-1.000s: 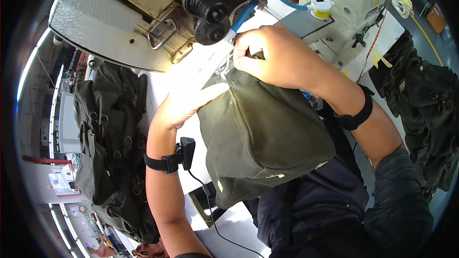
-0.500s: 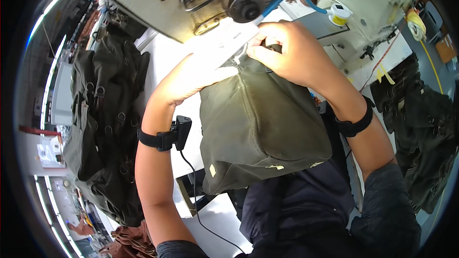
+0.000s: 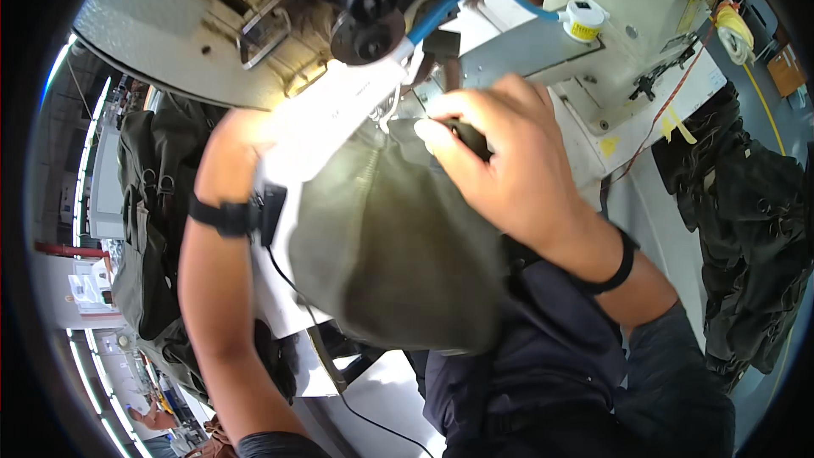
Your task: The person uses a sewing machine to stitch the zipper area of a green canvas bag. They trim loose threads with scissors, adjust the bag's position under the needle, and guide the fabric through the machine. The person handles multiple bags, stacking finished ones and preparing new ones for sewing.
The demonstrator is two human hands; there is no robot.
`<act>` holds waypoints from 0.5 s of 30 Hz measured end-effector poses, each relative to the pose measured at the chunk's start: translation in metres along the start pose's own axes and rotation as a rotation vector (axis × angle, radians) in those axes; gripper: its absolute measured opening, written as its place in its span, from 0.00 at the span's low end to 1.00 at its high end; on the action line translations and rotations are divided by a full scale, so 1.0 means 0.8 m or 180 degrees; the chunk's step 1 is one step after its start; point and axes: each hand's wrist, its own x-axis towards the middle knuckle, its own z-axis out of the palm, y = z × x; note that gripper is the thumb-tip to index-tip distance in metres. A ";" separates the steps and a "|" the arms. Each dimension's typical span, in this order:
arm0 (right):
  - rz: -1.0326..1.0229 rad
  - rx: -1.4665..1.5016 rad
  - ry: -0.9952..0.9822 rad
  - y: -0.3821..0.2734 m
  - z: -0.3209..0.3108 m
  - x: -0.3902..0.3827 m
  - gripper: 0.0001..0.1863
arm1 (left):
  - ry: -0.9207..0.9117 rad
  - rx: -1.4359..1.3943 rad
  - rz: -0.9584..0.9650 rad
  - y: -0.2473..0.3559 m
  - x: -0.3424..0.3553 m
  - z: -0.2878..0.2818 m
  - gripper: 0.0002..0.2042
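An olive-green fabric bag point(image 3: 398, 237), blurred by motion, hangs toward my lap from the sewing machine's work area. A seam runs down its side. My right hand point(image 3: 509, 153) is closed on its upper right edge, with dark fabric showing between thumb and fingers. My left hand point(image 3: 242, 142) reaches toward the bag's upper left side. Bright glare and a white lamp-like part point(image 3: 352, 106) hide its fingers, so its grip does not show. Above the bag is the sewing machine head point(image 3: 203, 34), with a dark round knob point(image 3: 369, 47) and a blue tube point(image 3: 437, 17).
Several olive bags with metal rings point(image 3: 148, 220) are heaped at the left. More dark olive bags point(image 3: 750, 229) hang at the right. A small white and yellow round container point(image 3: 583, 20) stands on the machine bed. A black cable point(image 3: 373, 416) runs down from my left wristband.
The bag has shifted left and swung, its lower end now blurred. My left arm has moved left. My right hand has come nearer and lower, its fingers still on the bag's edge.
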 end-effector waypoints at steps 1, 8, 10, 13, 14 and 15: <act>0.0131 0.0166 -0.0031 -0.009 0.001 -0.017 0.08 | -0.0146 0.0731 -0.0359 0.005 0.001 -0.014 0.22; 0.1350 0.1845 -0.0194 -0.017 0.024 -0.066 0.16 | 0.0458 0.2682 -0.0592 0.176 -0.114 0.042 0.19; 0.1425 0.1988 -0.0243 -0.015 0.025 -0.061 0.15 | -0.0030 0.3263 0.0055 0.179 -0.152 0.098 0.37; 0.1849 0.2306 -0.0853 -0.015 0.019 -0.054 0.16 | 0.0586 0.3753 0.0493 0.123 -0.168 0.152 0.51; 0.1844 0.2321 -0.0887 -0.017 0.019 -0.052 0.16 | 0.0798 0.3774 0.0660 0.102 -0.162 0.152 0.52; 0.1896 0.2343 -0.0853 -0.018 0.020 -0.051 0.16 | 0.0835 0.3873 0.0586 0.086 -0.157 0.150 0.52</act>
